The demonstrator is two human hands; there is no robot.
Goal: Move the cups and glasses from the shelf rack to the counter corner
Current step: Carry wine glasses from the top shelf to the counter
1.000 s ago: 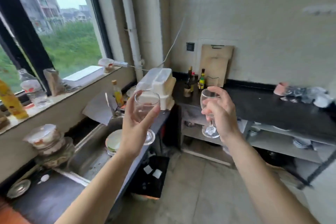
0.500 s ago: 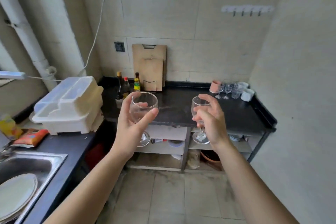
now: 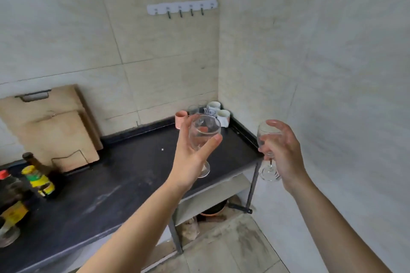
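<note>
From the head view, the person stands at a dark table (image 3: 124,175) that runs into a tiled corner, with both bare arms stretched forward.

The left hand (image 3: 193,157) holds the left wine glass (image 3: 203,133) upright by its bowl. The thumb lies across the near side and the fingers (image 3: 185,126) wrap round the far side, showing through the clear glass. Stem and foot hang below the palm, above the right part of the table and clear of its top.

The right hand (image 3: 281,150) grips the right wine glass (image 3: 267,133) the same way, its fingers (image 3: 275,123) curled over the rim and round the bowl. This glass is upright too. It is in the air just past the table's right edge, beside the wall, and its foot is below the level of the tabletop.

In the far right corner of the table stands a cluster: a pink cup (image 3: 180,118), a few clear glasses (image 3: 193,109) behind it and white mugs (image 3: 223,116) against the side wall. The left wine glass is near this group, in front of it.

Wooden cutting boards (image 3: 53,131) lean on the back wall at the left, with a wire stand (image 3: 71,159) before them and sauce bottles (image 3: 37,179) at the left edge. A white hook rail (image 3: 182,6) is fixed high on the tiles. Under the table a lower shelf (image 3: 213,197) shows.
</note>
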